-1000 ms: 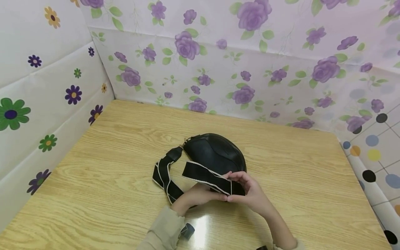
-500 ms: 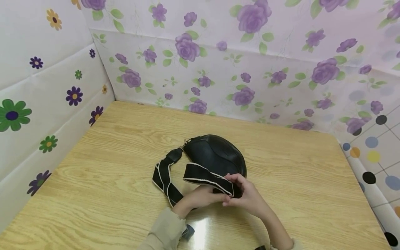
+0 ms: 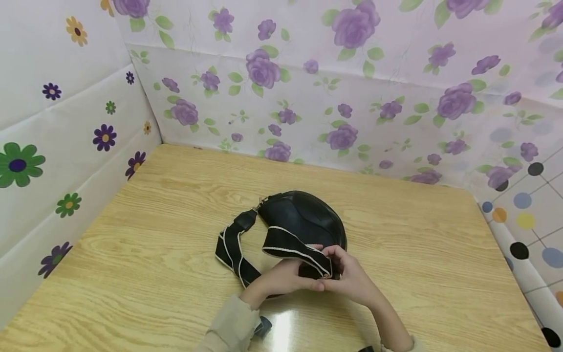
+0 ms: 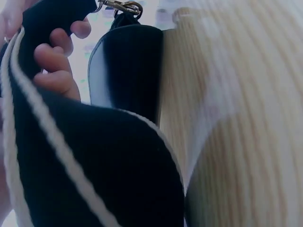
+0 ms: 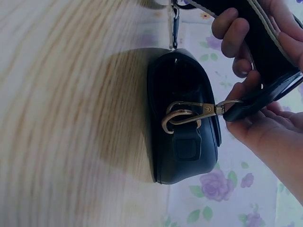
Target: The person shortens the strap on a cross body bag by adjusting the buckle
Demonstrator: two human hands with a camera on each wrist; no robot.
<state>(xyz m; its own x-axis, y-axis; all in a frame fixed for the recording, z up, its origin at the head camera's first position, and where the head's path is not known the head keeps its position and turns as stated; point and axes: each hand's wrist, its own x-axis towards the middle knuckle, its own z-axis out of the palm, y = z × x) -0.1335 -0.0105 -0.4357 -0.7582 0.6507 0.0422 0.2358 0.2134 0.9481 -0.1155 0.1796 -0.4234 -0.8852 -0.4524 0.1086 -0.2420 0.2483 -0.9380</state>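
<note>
A black half-moon crossbody bag lies on the table, its wide black strap with cream edges looping out to the left and back over its front. My left hand holds the strap from the near left side. Opposite it, my right hand grips the strap's leather end near the bag's right corner, with both thumbs close together. In the right wrist view, a gold snap hook on that end is linked through a gold ring on the bag's side tab. The strap partly hides the left fingers.
The wood-grain table extends around the bag. Flower-print sheets stand behind and to the left, a dotted sheet to the right. A small dark object shows beside the left sleeve.
The raised fold of strap has shifted slightly right and turned in the hands. My right fingers have moved a little lower along it. The bag stays in place.
</note>
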